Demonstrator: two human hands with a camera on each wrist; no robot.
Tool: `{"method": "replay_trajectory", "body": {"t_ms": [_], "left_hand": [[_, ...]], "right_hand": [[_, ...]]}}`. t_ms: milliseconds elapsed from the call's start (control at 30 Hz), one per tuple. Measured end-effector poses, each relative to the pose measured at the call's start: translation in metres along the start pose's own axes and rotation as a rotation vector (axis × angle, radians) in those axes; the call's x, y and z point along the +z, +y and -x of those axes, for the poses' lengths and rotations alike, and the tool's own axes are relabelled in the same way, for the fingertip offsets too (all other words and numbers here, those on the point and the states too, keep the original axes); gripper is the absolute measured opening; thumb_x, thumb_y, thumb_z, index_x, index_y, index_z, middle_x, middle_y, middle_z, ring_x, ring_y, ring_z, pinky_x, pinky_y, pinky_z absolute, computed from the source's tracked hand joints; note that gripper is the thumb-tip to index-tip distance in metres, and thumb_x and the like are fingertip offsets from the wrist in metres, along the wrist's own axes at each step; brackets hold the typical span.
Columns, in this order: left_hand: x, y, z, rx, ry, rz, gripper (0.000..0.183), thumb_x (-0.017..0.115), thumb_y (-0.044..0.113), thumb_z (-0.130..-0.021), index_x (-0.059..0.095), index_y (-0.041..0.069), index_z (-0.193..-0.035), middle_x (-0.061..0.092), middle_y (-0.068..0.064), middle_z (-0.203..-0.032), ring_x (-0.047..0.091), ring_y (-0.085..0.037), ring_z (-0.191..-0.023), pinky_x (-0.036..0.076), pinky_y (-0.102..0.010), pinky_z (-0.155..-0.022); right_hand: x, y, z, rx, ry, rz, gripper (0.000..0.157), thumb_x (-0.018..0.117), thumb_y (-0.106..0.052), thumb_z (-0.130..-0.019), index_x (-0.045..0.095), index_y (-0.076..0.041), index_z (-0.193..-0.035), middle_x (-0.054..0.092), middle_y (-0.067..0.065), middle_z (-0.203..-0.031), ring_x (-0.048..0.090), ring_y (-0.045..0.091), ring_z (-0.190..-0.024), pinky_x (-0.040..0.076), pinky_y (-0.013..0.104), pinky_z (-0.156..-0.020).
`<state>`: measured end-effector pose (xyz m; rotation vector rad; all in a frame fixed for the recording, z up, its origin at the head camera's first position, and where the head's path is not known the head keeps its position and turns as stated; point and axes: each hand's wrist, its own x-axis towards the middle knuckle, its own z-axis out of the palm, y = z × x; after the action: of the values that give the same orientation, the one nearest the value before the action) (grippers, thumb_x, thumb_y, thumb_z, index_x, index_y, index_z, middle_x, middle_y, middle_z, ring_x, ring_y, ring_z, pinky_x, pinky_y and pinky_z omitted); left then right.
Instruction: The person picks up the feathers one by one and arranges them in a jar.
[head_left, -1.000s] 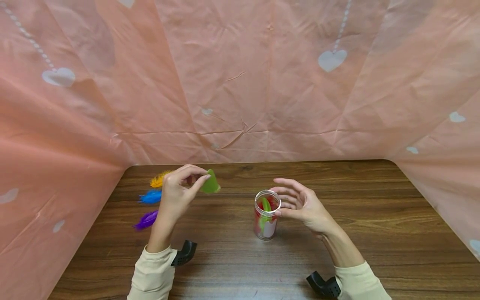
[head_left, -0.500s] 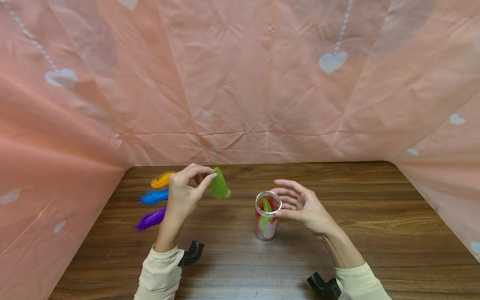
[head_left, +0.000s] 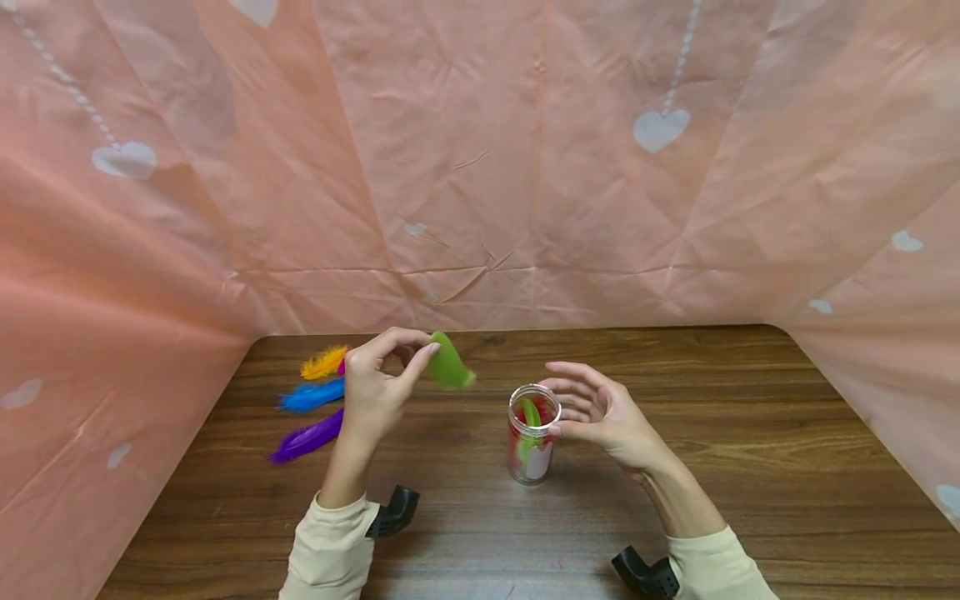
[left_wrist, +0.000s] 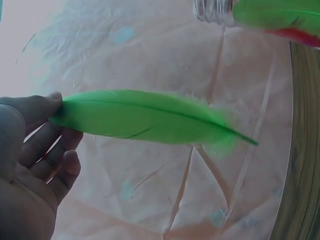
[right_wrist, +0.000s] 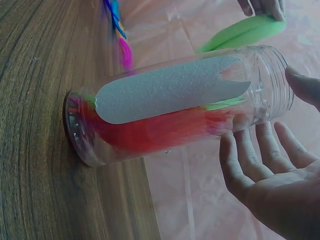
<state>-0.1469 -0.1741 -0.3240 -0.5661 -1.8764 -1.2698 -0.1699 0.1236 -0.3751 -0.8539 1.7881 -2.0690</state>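
Note:
My left hand pinches a green feather by its broad tip between thumb and fingers, above the table. In the left wrist view the bare quill of this feather points away from the hand. A clear jar without a lid stands upright to the right of it. Inside are a red feather and another green feather. My right hand loosely holds the jar near its threaded rim, thumb at the near side and fingers round the far side.
An orange feather, a blue feather and a purple feather lie at the table's left. A pink feather is partly hidden behind my left hand in the head view. Pink cloth surrounds the wooden table.
My left hand has moved right with the green feather, towards the jar, uncovering more of the feathers at the left. The right hand and the jar have stayed in place.

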Motion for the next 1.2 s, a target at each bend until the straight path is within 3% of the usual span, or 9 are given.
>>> {"method": "replay_trajectory", "body": {"t_ms": [533,967,1200], "left_hand": [[0.013,0.011,-0.002,0.017,0.021,0.056,0.012,0.076,-0.017,-0.082,0.072,-0.007,-0.088,0.072,-0.016,-0.080,0.059,-0.016,-0.064,0.051,-0.019,-0.063],[0.018,0.037,-0.016,0.057,0.051,0.177,0.012,0.074,-0.019,-0.082,0.070,-0.012,-0.091,0.071,-0.024,-0.085,0.066,-0.011,-0.079,0.056,-0.022,-0.074],[0.025,0.044,-0.019,0.094,0.008,0.223,0.012,0.073,-0.019,-0.083,0.069,-0.014,-0.092,0.069,-0.027,-0.084,0.064,-0.011,-0.079,0.054,-0.020,-0.073]], "right_hand": [[-0.001,0.003,0.000,-0.005,-0.004,-0.004,0.064,0.077,0.009,-0.086,0.055,-0.012,-0.143,0.066,0.005,-0.130,0.066,0.017,-0.118,0.055,0.031,-0.100],[-0.002,0.002,-0.001,-0.013,0.006,0.003,0.066,0.079,0.009,-0.084,0.057,-0.015,-0.142,0.067,0.002,-0.128,0.067,0.015,-0.117,0.056,0.032,-0.097],[-0.001,0.002,-0.001,-0.008,0.007,0.013,0.065,0.078,0.009,-0.085,0.056,-0.013,-0.142,0.067,0.002,-0.128,0.066,0.017,-0.118,0.055,0.031,-0.099]]}}
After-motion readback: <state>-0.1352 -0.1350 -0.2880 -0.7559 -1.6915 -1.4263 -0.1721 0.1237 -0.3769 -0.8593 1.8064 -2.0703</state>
